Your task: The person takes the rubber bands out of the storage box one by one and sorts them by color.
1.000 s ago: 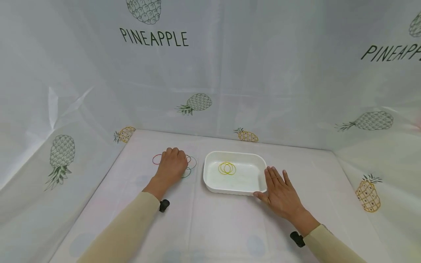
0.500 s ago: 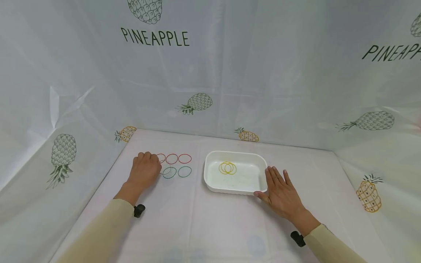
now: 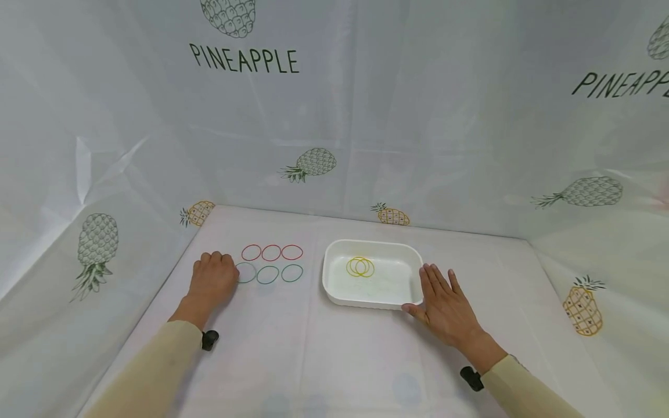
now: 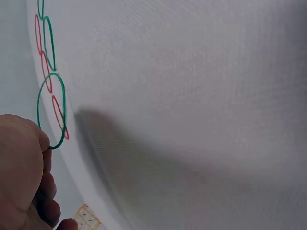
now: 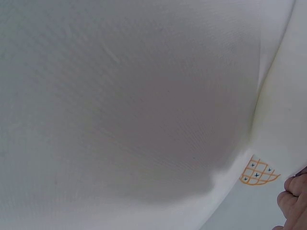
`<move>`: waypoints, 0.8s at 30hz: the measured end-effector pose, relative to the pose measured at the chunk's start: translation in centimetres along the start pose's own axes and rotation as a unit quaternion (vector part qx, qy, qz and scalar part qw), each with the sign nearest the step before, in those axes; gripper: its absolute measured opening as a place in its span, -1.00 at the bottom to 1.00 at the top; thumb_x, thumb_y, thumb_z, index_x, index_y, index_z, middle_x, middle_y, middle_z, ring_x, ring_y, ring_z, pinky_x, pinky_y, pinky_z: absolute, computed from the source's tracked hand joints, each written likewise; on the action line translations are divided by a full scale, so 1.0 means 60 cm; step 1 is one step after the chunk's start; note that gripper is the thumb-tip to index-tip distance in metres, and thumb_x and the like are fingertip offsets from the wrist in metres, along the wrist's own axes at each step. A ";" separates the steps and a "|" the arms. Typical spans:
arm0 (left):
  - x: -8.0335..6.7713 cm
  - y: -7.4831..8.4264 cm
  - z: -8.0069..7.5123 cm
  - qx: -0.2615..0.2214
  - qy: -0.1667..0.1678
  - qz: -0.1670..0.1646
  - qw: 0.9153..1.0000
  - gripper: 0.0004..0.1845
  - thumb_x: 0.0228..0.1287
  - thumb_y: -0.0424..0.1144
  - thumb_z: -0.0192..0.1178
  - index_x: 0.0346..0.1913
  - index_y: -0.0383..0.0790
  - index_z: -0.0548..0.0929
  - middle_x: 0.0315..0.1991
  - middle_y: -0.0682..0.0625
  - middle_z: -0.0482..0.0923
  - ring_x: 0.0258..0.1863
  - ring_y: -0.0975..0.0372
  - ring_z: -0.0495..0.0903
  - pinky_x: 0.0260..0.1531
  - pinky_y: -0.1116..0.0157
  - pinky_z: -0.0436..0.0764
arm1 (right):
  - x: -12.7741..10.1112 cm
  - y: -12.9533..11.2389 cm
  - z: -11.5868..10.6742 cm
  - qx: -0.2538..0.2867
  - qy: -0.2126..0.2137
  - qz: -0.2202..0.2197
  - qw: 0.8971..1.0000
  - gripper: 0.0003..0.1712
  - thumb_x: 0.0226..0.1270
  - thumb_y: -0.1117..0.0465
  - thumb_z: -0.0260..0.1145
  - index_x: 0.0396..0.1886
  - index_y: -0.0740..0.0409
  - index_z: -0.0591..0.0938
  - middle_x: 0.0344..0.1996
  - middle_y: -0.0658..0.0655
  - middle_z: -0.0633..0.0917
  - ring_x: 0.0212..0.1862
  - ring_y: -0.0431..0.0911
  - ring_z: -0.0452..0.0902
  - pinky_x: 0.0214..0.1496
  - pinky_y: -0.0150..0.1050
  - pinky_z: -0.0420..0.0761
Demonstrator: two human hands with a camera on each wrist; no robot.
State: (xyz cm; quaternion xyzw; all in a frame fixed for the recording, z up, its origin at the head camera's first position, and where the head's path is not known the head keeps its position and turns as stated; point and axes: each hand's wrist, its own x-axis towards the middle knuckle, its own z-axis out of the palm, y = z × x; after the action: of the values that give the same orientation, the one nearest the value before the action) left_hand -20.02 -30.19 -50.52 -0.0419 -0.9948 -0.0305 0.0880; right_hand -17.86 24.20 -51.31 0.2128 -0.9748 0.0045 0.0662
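A white cloth printed with pineapples (image 3: 312,163) is covering the table (image 3: 334,360) and hanging behind as a backdrop, the word PINEAPPLE (image 3: 244,59) showing up top, a yellow pineapple (image 3: 583,305) sitting at the right.

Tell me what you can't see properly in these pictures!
- Left hand fingers: head view shows only its back, so whether they touch the nearest green band is unclear; the left wrist view is too close to settle it.
- Yellow bands in the white tray: they overlap, so the count is uncertain.
- Right hand: the right wrist view cuts off all but some fingertips.
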 end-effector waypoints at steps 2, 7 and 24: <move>0.001 -0.004 0.005 -0.001 -0.004 -0.006 1.000 -0.77 0.44 -0.32 0.10 -0.39 -0.39 0.44 -0.39 -0.21 0.38 -0.31 -0.13 0.32 -0.31 -0.01 0.36 | 0.000 0.000 0.000 0.000 0.001 0.001 1.000 0.17 0.53 -0.48 0.03 0.62 0.46 0.15 0.61 0.42 0.23 0.67 0.26 0.06 0.67 0.28 -0.09; 0.003 -0.010 0.017 -0.010 -0.011 -0.016 1.000 -0.76 0.45 -0.31 0.06 -0.39 -0.38 0.43 -0.38 -0.21 0.38 -0.27 -0.15 0.33 -0.28 -0.03 0.35 | 0.000 -0.001 0.001 -0.003 0.003 0.002 1.000 0.18 0.52 -0.49 0.03 0.62 0.46 0.16 0.61 0.42 0.24 0.67 0.26 0.07 0.67 0.28 -0.08; 0.040 0.060 0.011 0.010 0.086 0.029 0.996 -0.81 0.46 -0.28 0.21 -0.13 -0.40 0.57 -0.29 -0.24 0.54 -0.26 -0.11 0.50 -0.26 -0.02 0.57 | -0.002 0.001 0.001 0.000 0.007 -0.002 1.000 0.15 0.54 -0.46 0.03 0.62 0.45 0.16 0.61 0.41 0.22 0.67 0.25 0.06 0.67 0.27 -0.09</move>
State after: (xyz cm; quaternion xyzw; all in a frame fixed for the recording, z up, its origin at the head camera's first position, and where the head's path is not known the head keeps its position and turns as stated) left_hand -22.19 -26.38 -50.53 -0.0670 -0.9821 -0.0216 0.1744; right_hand -17.79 24.30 -51.38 0.2147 -0.9739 0.0058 0.0735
